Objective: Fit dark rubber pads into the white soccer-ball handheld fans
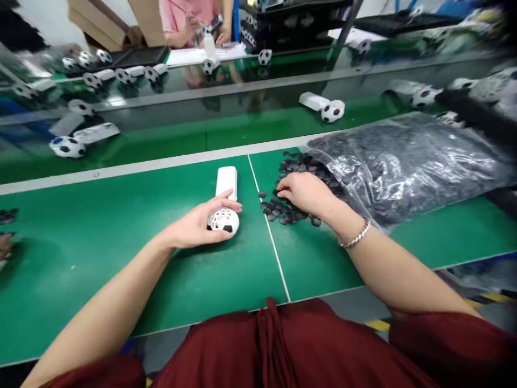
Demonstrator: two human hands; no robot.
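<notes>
My left hand (pixel 197 223) is curled round the ball end of a white soccer-ball-headed device (pixel 226 180). Its plain white handle points away from me on the green table, and the ball shows a lattice of openings with a black patch on its side. To the right, my right hand (pixel 307 193) reaches into a heap of small black pieces (pixel 278 211), fingertips pinched together at one of them. The heap spills from the mouth of a clear plastic bag (pixel 416 161) filled with more such pieces. A beaded bracelet (pixel 357 235) circles my right wrist.
Beyond the table's pale edge strip runs a green conveyor belt (pixel 242 124) carrying soccer-ball devices (pixel 333 111). More devices line the far ledge. A co-worker in a pink top (pixel 177 21) handles one across the line. Several black pieces (pixel 8 216) lie at the far left.
</notes>
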